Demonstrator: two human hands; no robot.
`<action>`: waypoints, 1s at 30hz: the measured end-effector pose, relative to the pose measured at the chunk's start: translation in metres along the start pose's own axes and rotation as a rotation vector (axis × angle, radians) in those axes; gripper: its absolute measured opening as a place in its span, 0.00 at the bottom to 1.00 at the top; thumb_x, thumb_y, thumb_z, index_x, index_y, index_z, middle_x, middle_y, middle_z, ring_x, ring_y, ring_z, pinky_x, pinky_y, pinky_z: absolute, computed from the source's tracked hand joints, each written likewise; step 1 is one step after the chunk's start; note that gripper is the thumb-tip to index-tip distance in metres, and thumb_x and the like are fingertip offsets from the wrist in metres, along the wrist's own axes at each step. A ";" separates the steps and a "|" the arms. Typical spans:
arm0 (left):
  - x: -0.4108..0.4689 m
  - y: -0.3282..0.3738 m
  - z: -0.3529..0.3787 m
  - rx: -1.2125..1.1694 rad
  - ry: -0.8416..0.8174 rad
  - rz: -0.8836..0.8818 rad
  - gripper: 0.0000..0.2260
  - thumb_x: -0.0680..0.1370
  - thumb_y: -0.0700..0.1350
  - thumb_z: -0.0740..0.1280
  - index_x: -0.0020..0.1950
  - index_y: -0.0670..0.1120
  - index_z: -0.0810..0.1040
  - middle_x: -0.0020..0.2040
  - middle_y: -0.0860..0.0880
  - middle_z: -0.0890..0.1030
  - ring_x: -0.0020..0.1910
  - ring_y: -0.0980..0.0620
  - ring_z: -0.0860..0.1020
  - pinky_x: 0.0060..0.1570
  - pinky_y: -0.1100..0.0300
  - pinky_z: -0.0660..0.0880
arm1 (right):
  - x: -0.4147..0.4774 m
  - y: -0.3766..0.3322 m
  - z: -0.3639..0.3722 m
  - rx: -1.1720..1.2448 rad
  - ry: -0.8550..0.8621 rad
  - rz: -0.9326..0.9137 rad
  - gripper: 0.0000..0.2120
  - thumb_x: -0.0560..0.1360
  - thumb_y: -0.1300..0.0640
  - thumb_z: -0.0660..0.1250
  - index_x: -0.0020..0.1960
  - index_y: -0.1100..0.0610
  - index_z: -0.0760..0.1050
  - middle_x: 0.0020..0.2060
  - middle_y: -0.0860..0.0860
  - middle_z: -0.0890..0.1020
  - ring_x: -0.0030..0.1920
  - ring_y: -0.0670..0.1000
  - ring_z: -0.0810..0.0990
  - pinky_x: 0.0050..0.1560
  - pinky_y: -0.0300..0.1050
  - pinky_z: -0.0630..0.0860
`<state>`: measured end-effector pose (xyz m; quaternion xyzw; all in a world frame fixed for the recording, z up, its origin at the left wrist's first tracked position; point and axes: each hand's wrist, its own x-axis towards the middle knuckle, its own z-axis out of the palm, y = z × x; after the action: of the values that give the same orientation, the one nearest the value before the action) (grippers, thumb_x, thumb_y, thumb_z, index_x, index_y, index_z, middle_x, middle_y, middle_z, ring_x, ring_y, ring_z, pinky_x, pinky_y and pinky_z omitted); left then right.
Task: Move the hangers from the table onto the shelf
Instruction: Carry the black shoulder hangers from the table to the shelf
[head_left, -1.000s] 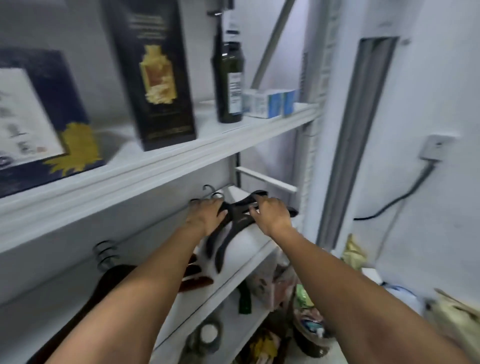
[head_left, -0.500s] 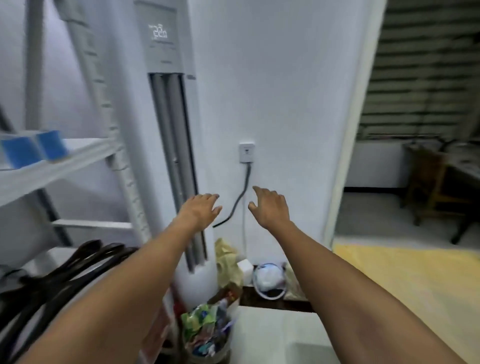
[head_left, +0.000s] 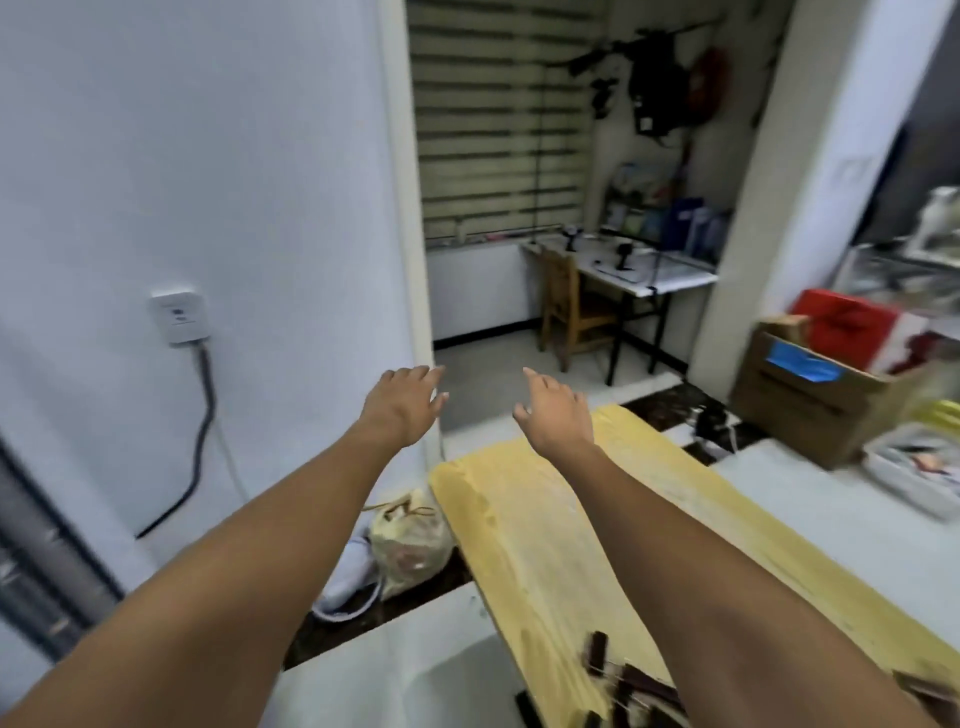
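Both of my arms stretch forward in the air with nothing in them. My left hand hovers in front of the white wall corner, fingers loosely spread. My right hand hovers beside it, above the far end of the yellow table, fingers relaxed. Dark brown hangers lie on the yellow table at the bottom edge of the view, partly hidden by my right forearm. The shelf is out of view.
A white wall with a socket and dark cable stands on the left. A tied plastic bag sits on the floor by the table. A cardboard box and white bin are at right. A desk and wooden chair stand beyond the doorway.
My hands let go of the black hangers on the shelf. The view swung right, away from the shelf, past the wall to the yellow table. Both hands stay raised and empty.
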<state>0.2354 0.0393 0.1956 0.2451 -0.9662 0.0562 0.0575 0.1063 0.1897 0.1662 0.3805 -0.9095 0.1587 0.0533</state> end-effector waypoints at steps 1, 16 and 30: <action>0.010 0.016 0.006 -0.004 -0.011 0.040 0.23 0.83 0.52 0.48 0.77 0.47 0.54 0.75 0.47 0.62 0.73 0.46 0.63 0.72 0.53 0.57 | -0.003 0.021 -0.001 -0.010 0.001 0.042 0.28 0.80 0.51 0.54 0.78 0.54 0.53 0.70 0.55 0.69 0.67 0.57 0.69 0.66 0.52 0.63; 0.081 0.272 0.075 -0.117 -0.054 0.760 0.22 0.83 0.52 0.52 0.76 0.48 0.58 0.73 0.48 0.67 0.70 0.46 0.67 0.68 0.53 0.61 | -0.124 0.237 -0.032 -0.178 0.052 0.725 0.27 0.80 0.50 0.55 0.77 0.54 0.54 0.70 0.55 0.68 0.67 0.57 0.70 0.67 0.53 0.63; 0.050 0.324 0.154 -0.152 -0.331 1.225 0.22 0.83 0.50 0.52 0.77 0.50 0.54 0.77 0.50 0.59 0.75 0.50 0.57 0.74 0.57 0.51 | -0.216 0.231 0.005 -0.178 0.009 1.120 0.28 0.80 0.51 0.56 0.77 0.54 0.53 0.72 0.53 0.66 0.67 0.58 0.70 0.68 0.54 0.65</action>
<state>0.0237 0.2781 0.0244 -0.3509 -0.9286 -0.0284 -0.1178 0.0944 0.4863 0.0575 -0.1668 -0.9821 0.0872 -0.0035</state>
